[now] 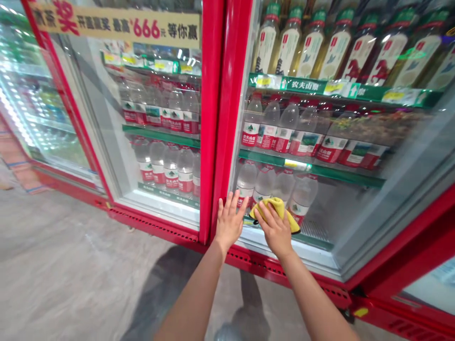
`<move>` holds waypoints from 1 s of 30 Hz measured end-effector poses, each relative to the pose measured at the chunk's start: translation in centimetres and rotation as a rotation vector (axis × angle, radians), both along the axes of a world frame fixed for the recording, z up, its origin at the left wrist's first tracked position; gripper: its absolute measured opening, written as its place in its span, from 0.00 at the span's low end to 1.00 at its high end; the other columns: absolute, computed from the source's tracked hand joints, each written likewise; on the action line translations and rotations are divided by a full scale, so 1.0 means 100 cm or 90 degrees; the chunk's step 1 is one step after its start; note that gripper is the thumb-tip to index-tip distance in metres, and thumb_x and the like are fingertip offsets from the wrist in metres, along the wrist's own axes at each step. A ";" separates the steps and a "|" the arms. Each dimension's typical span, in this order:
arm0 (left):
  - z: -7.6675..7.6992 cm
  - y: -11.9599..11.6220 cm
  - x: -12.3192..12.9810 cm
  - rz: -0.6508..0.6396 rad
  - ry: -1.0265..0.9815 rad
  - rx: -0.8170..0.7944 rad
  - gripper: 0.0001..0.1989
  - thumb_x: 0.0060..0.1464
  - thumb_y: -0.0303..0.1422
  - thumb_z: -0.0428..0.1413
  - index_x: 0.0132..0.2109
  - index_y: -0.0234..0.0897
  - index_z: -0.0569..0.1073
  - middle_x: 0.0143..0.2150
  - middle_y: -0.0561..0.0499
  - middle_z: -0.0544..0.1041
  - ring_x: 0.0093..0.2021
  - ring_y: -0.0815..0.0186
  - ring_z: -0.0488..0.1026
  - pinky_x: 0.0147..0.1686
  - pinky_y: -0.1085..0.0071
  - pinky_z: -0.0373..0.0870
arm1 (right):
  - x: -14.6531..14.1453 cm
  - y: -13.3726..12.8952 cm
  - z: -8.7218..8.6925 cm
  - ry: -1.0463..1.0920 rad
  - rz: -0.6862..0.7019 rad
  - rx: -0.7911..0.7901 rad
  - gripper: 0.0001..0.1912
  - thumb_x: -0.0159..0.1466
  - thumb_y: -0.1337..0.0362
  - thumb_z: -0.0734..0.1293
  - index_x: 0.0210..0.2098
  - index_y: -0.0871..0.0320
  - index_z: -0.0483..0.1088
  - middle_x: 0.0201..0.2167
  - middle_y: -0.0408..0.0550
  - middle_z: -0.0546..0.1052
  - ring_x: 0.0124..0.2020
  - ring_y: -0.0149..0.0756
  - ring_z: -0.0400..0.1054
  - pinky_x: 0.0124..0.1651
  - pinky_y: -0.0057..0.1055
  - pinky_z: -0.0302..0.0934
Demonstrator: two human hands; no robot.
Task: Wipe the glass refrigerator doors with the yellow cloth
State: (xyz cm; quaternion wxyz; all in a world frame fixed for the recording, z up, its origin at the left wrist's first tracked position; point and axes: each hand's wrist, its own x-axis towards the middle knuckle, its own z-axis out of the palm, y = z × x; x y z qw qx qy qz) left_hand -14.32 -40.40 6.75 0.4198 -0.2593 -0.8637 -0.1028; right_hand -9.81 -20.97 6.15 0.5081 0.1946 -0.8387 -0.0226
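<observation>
My left hand lies flat with spread fingers at the lower left of the right-hand glass door, beside its red frame. Under the fingers of my right hand is a folded yellow cloth with a dark edge, pressed against the low part of the same glass. Part of the cloth is hidden by that hand. Just behind the glass stand clear water bottles with red and white labels on the bottom shelf.
Higher shelves hold more water bottles and green-capped drink bottles. To the left is another red-framed cooler door with a printed banner. A red base with vent holes runs above the grey floor.
</observation>
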 end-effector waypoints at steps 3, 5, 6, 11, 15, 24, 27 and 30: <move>-0.001 -0.009 0.001 0.011 -0.003 0.003 0.42 0.58 0.25 0.57 0.75 0.45 0.51 0.78 0.41 0.47 0.77 0.49 0.41 0.73 0.41 0.42 | 0.008 0.021 0.002 0.008 0.046 0.058 0.23 0.72 0.72 0.60 0.61 0.46 0.71 0.62 0.46 0.75 0.69 0.36 0.60 0.76 0.48 0.37; -0.001 -0.016 0.000 0.007 0.006 0.010 0.42 0.58 0.25 0.57 0.75 0.45 0.52 0.78 0.41 0.46 0.77 0.49 0.40 0.73 0.43 0.43 | 0.006 0.029 0.014 0.050 0.040 0.040 0.22 0.72 0.72 0.61 0.59 0.47 0.73 0.61 0.47 0.76 0.69 0.38 0.60 0.75 0.48 0.41; -0.002 -0.019 -0.001 0.003 0.011 0.013 0.42 0.58 0.25 0.57 0.75 0.45 0.52 0.78 0.41 0.45 0.77 0.49 0.40 0.73 0.44 0.44 | 0.002 0.027 0.022 0.072 0.029 0.020 0.22 0.71 0.72 0.61 0.59 0.47 0.73 0.61 0.47 0.76 0.70 0.38 0.59 0.74 0.48 0.42; -0.009 -0.032 -0.008 0.012 0.026 0.029 0.43 0.57 0.23 0.56 0.75 0.43 0.49 0.79 0.42 0.42 0.78 0.51 0.38 0.74 0.46 0.45 | -0.022 -0.021 0.038 0.117 -0.029 -0.031 0.22 0.72 0.70 0.60 0.62 0.49 0.71 0.64 0.49 0.72 0.74 0.41 0.51 0.75 0.51 0.36; -0.015 -0.039 -0.009 0.009 0.023 0.031 0.45 0.56 0.21 0.54 0.76 0.40 0.44 0.78 0.42 0.43 0.78 0.53 0.38 0.74 0.48 0.47 | -0.017 -0.031 0.021 0.042 0.004 0.084 0.21 0.73 0.69 0.58 0.62 0.51 0.70 0.65 0.47 0.72 0.73 0.36 0.51 0.76 0.47 0.28; -0.025 -0.050 -0.006 0.006 0.029 0.046 0.46 0.59 0.22 0.51 0.76 0.31 0.35 0.78 0.38 0.46 0.77 0.55 0.40 0.74 0.51 0.46 | -0.033 -0.047 0.042 0.033 0.024 0.067 0.19 0.74 0.67 0.59 0.59 0.49 0.72 0.66 0.47 0.71 0.72 0.38 0.54 0.75 0.51 0.31; -0.027 -0.051 -0.004 0.003 0.027 0.050 0.45 0.59 0.22 0.49 0.76 0.31 0.34 0.78 0.39 0.47 0.77 0.55 0.41 0.74 0.51 0.46 | -0.043 -0.064 0.036 0.044 0.042 0.084 0.18 0.73 0.67 0.60 0.59 0.50 0.72 0.65 0.48 0.72 0.71 0.38 0.57 0.75 0.48 0.33; -0.026 -0.055 -0.002 -0.007 0.024 0.037 0.45 0.59 0.21 0.48 0.76 0.30 0.33 0.77 0.39 0.48 0.77 0.56 0.42 0.74 0.52 0.47 | -0.040 -0.061 0.034 0.024 0.092 0.176 0.15 0.72 0.67 0.63 0.55 0.49 0.75 0.59 0.45 0.78 0.64 0.37 0.65 0.73 0.44 0.40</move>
